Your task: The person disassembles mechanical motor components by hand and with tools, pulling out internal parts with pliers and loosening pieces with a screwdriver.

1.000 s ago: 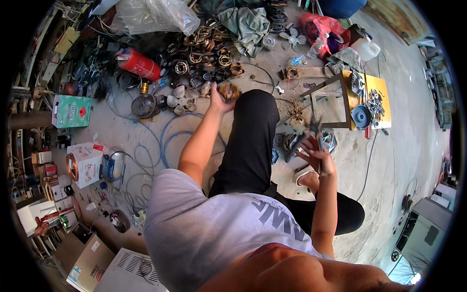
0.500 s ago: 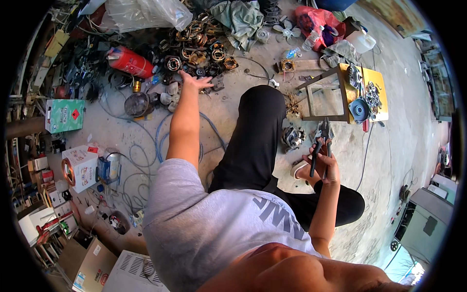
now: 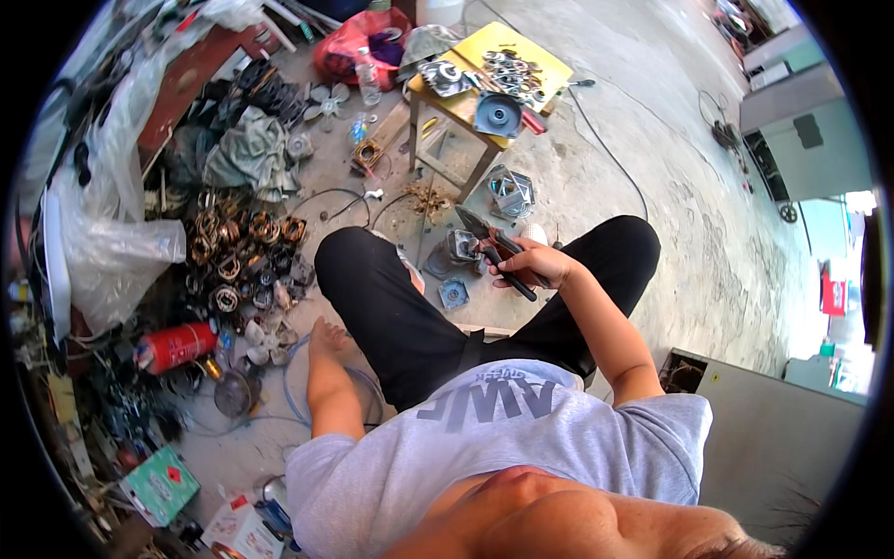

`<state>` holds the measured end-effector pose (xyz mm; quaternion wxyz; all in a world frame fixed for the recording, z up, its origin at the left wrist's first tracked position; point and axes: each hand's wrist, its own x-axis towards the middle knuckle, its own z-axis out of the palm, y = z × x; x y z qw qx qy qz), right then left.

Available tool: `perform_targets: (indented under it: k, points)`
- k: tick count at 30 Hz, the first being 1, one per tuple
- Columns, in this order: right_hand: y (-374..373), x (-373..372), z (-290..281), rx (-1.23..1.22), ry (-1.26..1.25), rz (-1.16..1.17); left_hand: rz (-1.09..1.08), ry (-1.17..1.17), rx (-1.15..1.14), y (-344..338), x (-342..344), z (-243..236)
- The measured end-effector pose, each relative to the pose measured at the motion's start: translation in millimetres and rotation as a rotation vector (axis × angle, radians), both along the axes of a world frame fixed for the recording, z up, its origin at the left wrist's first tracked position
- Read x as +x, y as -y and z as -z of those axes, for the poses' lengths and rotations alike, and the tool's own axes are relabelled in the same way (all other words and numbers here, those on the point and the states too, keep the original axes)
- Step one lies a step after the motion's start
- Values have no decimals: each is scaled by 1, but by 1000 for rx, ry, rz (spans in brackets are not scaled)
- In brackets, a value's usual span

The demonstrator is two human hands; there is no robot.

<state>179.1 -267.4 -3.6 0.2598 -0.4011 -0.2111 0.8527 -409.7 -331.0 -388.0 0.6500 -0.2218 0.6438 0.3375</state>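
My right hand point(image 3: 545, 264) is closed around the black handles of a pair of pliers point(image 3: 477, 224), whose jaws point away to the far left. Below the pliers, on the floor between my knees, stands a grey motor point(image 3: 456, 250); whether the two touch I cannot tell. A small square metal cover point(image 3: 453, 294) lies nearer to me. Just beyond the motor sits a boxy container with small metal pieces point(image 3: 511, 193). Low beside my left knee hangs my left hand point(image 3: 326, 337), its fingers loosely extended and slightly blurred, with nothing visible in them.
A yellow-topped stool point(image 3: 549, 61) bears a round blue-grey motor cover point(image 3: 498, 115) and loose metal parts. At left lie copper-wound motor cores point(image 3: 223, 247), a red cylinder point(image 3: 175, 347) and a white fan point(image 3: 268, 342). A cable point(image 3: 610, 154) crosses the floor; a large pale cabinet point(image 3: 782, 429) stands at right.
The view has swung rightward. My left hand has come back from beside the motor cores to my left knee. My right hand still grips the pliers, now over the area between my knees.
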Motion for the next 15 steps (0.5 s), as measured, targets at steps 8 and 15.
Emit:
perform_targets:
  k: [8, 15]
  points:
    - [-48, 71, -70, 456, 24, 353, 95, -465, 503, -179, 9, -178]
    - [-175, 164, -51, 387, 1003, 343, 350, -699, 1112, -278, 193, -382]
